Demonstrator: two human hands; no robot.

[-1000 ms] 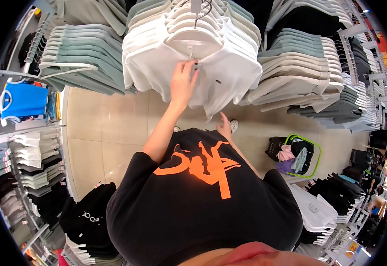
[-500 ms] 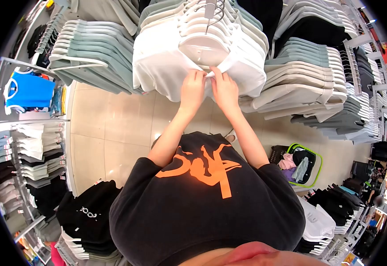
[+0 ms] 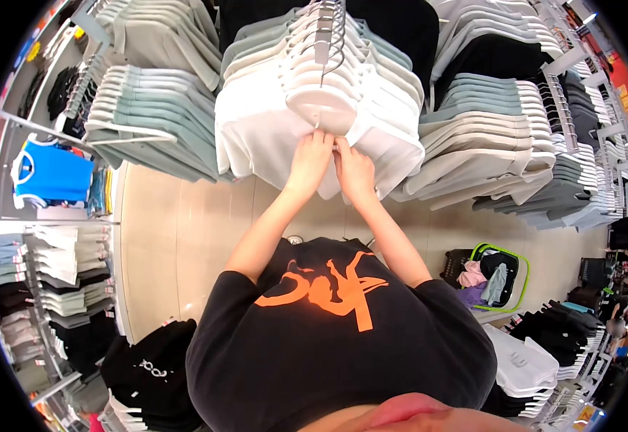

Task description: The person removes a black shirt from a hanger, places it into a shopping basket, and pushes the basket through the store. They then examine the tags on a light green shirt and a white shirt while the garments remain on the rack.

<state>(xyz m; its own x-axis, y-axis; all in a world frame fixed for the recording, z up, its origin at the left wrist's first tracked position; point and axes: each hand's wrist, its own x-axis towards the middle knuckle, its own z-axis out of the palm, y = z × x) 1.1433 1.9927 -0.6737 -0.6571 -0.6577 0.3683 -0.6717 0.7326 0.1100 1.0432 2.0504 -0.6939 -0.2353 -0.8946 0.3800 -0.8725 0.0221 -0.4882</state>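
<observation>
A white shirt (image 3: 256, 137) hangs on a white hanger (image 3: 321, 106) at the front of a rack of shirts. Its open neckline forms a V below the hanger. My left hand (image 3: 311, 162) is closed, its fingers pinching the front of the shirt at the base of the V. Right beside it, my right hand (image 3: 355, 169) pinches the same spot from the other side. The fingertips of both hands nearly touch, and the bit of fabric between them is mostly hidden.
Grey-green shirts (image 3: 148, 108) hang to the left, and beige shirts (image 3: 487, 140) to the right. A green-rimmed basket (image 3: 524, 281) with clothes stands on the tiled floor (image 3: 206, 237). Black shirts (image 3: 148, 367) hang at lower left; folded clothes fill shelves (image 3: 116, 288) further left.
My hands have come closer together and sit slightly lower in view, still at the shirt's neckline. The neck opening looks narrower. The whole view has shifted a little.
</observation>
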